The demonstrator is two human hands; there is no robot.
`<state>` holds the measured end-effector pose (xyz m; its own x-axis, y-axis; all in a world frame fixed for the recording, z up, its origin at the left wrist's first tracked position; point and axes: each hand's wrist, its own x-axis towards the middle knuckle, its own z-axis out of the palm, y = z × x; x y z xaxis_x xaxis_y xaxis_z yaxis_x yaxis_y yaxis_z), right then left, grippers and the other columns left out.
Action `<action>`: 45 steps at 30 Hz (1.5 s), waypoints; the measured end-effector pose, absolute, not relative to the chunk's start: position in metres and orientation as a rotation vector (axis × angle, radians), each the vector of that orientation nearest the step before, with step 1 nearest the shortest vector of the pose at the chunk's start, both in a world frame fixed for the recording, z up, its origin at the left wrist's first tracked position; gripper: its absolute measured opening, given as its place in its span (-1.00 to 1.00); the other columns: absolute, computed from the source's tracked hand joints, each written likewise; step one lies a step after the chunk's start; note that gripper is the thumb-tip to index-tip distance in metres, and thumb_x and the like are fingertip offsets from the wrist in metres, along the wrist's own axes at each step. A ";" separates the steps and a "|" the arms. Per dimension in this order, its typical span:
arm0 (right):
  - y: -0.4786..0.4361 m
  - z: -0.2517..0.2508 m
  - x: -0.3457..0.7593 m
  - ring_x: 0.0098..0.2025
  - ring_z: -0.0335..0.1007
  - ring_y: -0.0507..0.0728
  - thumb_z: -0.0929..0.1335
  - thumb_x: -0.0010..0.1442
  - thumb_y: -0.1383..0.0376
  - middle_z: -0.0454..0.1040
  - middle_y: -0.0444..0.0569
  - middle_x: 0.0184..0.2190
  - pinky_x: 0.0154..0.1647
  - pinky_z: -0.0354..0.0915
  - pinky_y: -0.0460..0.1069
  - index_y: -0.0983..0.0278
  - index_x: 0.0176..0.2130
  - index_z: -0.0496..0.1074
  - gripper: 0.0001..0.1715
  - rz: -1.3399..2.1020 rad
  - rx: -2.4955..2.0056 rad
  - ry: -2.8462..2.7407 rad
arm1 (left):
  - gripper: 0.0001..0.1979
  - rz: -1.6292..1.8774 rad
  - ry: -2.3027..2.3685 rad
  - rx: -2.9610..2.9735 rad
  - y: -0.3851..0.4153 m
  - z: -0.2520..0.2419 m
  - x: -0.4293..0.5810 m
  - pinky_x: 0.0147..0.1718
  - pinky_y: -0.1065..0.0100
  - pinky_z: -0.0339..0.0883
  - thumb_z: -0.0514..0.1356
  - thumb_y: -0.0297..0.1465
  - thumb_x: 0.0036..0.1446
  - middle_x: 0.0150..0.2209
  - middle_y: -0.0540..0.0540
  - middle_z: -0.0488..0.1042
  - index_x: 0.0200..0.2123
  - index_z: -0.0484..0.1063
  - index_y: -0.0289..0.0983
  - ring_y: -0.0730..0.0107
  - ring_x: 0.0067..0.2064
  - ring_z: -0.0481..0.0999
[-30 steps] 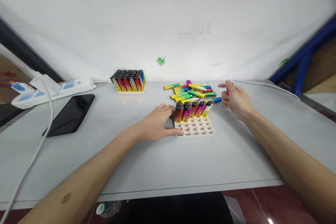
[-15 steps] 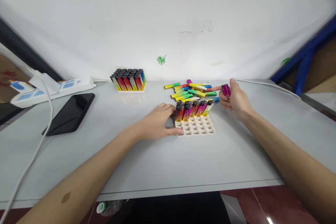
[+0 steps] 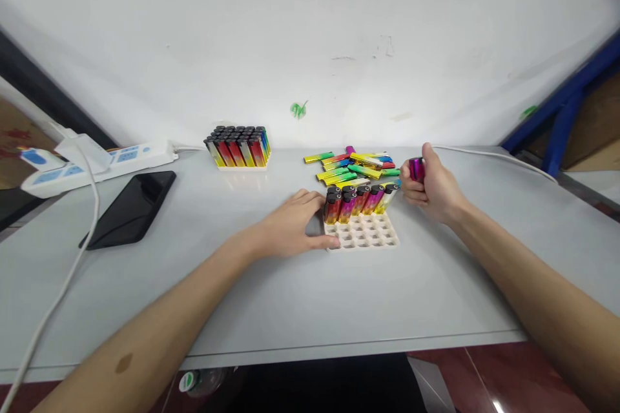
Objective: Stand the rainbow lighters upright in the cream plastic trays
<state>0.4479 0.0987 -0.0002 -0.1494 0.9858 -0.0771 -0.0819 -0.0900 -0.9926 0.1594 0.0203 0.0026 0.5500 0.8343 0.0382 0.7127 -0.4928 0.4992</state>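
A white grid tray (image 3: 369, 235) lies on the grey table, with several black-topped lighters (image 3: 358, 201) upright in its back part. My left hand (image 3: 295, 222) grips the tray's left side, thumb at the front corner and fingers by the lighters. To the right of the tray, my right hand (image 3: 431, 188) is wrapped round a purple lighter (image 3: 416, 169), its lower part hidden by the fingers. Behind the tray lies a loose pile of shiny coloured wrappers or lighter bodies (image 3: 363, 171); which of these I cannot tell.
A second white tray (image 3: 242, 168) at the back left is packed with upright lighters (image 3: 239, 147). A black phone (image 3: 130, 210), a power strip (image 3: 130, 156) and a white cable (image 3: 58, 297) are at the left. The wall (image 3: 242, 45) stands behind the table (image 3: 290, 310).
My right index finger, stretched toward the pile before, is now curled in with the others round the purple lighter. The left hand stays at the tray.
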 end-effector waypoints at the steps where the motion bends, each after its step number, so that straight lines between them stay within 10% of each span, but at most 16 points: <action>1: 0.099 0.000 0.448 -0.70 -0.31 -0.06 0.24 0.31 -0.25 -0.09 -0.29 -0.71 -0.71 -0.26 -0.09 0.19 -0.50 0.19 -0.35 1.416 -1.162 -1.197 | -0.38 0.384 1.251 2.360 0.021 0.002 0.159 0.12 0.04 0.28 0.21 0.17 0.15 0.01 -0.22 0.45 -0.03 0.37 -0.24 -0.02 0.10 0.38; 13: 0.097 0.004 0.442 -0.68 -0.28 -0.04 0.24 0.25 0.14 -0.08 -0.26 -0.71 -0.69 -0.24 -0.08 0.19 -0.58 0.15 -0.60 1.322 -1.239 -1.211 | -0.38 0.393 1.228 2.366 0.021 0.002 0.158 0.12 0.03 0.29 0.22 0.16 0.17 0.02 -0.22 0.46 0.02 0.37 -0.23 -0.01 0.11 0.37; 32: 0.083 0.009 0.433 -0.67 -0.29 -0.04 0.23 0.34 0.03 -0.09 -0.24 -0.70 -0.68 -0.25 -0.08 0.20 -0.57 0.17 -0.48 1.342 -1.192 -1.233 | -0.34 0.410 1.227 2.367 0.021 0.002 0.159 0.11 0.00 0.29 0.19 0.21 0.14 0.01 -0.23 0.46 0.01 0.39 -0.23 -0.03 0.09 0.37; 40: 0.065 0.026 0.432 -0.43 0.34 0.11 0.38 0.26 -0.17 0.35 -0.05 -0.42 -0.47 0.30 0.02 0.18 -0.32 0.46 -0.51 1.067 -0.907 -1.319 | -0.37 0.390 1.228 2.351 0.022 0.001 0.158 0.13 0.04 0.28 0.23 0.15 0.16 0.02 -0.23 0.45 0.02 0.38 -0.25 -0.01 0.10 0.37; 45: 0.059 0.031 0.438 -0.44 0.30 0.08 0.49 0.18 -0.08 0.38 -0.06 -0.41 -0.44 0.30 0.01 0.18 -0.41 0.48 -0.58 0.907 -0.837 -1.444 | -0.41 0.395 1.214 2.354 0.023 0.000 0.157 0.11 0.03 0.29 0.23 0.13 0.17 0.01 -0.21 0.46 0.01 0.39 -0.21 -0.02 0.10 0.37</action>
<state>0.4380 0.0593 0.0312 -0.0658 0.8950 0.4412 -0.0089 0.4416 -0.8972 0.1567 0.0229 0.0000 0.5694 0.8209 0.0430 0.6888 -0.5050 0.5202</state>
